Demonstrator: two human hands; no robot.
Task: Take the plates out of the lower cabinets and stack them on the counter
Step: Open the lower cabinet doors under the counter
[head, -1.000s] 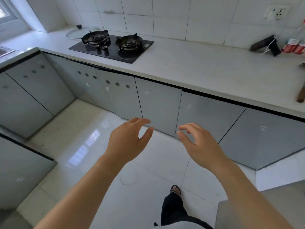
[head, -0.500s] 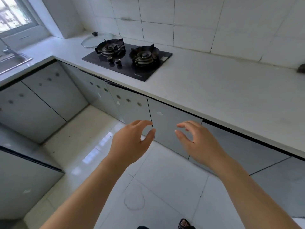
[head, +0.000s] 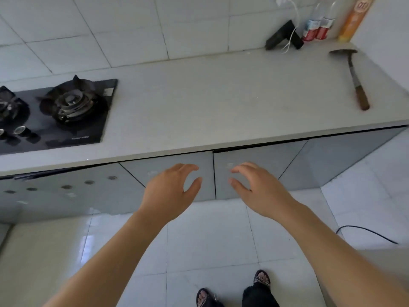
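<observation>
Holds left hand (head: 170, 189) and right hand (head: 259, 191) palms down, side by side, before two shut lower cabinet doors (head: 265, 156); plates hidden from view. Shows fingers (head: 190, 167) apart, loosely curved, gripping nothing. Faces the surface (head: 221, 96) edge just above, stove (head: 66, 111) left, spatula (head: 354, 78) far right.

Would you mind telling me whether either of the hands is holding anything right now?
Nothing is held: the left hand and right hand hover with loosely curled fingers before the closed grey cabinet doors.
</observation>
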